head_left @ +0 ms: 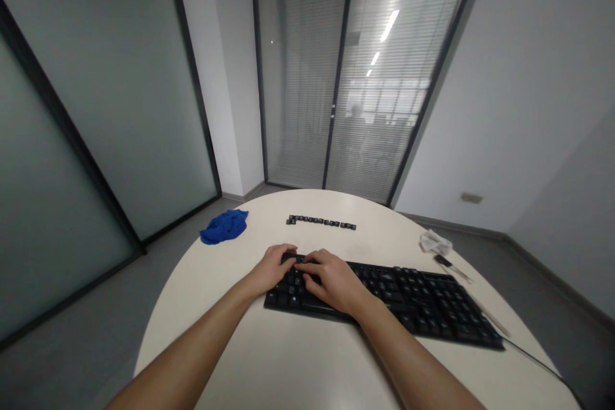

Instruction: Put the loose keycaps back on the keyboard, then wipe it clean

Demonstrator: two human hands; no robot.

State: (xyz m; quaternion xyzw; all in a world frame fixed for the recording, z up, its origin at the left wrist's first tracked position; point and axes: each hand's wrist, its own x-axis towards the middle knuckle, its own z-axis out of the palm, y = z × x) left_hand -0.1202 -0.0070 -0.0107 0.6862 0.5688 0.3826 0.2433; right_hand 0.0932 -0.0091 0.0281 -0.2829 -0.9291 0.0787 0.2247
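A black keyboard (432, 298) lies on the round table, tilted slightly down to the right. My left hand (273, 268) is at its upper left corner, closed over the back edge, with the index finger beyond the edge and the thumb on the keys. Above the left part of the keys, my right hand (331, 278) has its fingers bent and apart, their tips pointing left and close to my left thumb. No object shows between the right fingers. Behind the keyboard, several loose black keycaps (317, 221) stand in a row.
A crumpled blue cloth (224, 227) lies at the table's left. On the right are a crumpled white tissue (435, 242) and a small black-headed tool, perhaps a brush (442, 261). The keyboard cable (538, 365) runs over the right edge of the pale table (230, 359).
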